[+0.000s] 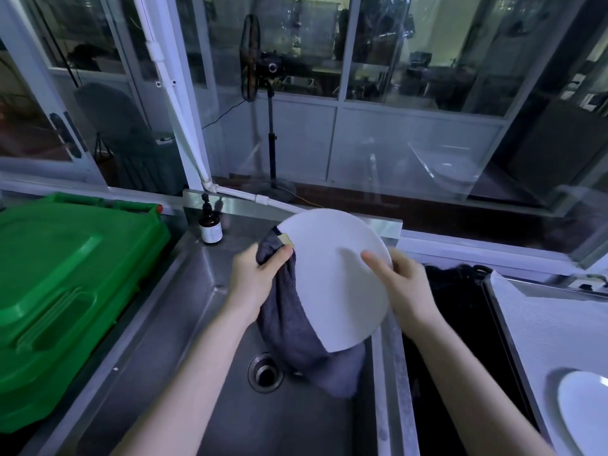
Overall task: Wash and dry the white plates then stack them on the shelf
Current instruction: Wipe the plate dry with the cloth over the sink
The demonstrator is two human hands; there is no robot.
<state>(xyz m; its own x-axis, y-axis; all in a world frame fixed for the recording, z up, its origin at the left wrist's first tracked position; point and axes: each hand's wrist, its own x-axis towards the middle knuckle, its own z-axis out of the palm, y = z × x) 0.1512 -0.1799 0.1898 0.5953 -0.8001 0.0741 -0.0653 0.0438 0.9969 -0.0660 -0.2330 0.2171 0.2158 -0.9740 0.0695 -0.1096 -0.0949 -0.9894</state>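
I hold a round white plate tilted above the steel sink. My right hand grips its right rim, thumb lying on the face. My left hand grips a grey towel against the plate's left edge; the cloth hangs down behind and below the plate toward the drain. A second white plate lies on the white surface at the lower right, partly cut off by the frame edge.
A green plastic bin lid fills the left side beside the sink. A brown pump bottle stands at the sink's back corner. A dark gap separates the sink from the white counter. Windows and a standing fan lie behind.
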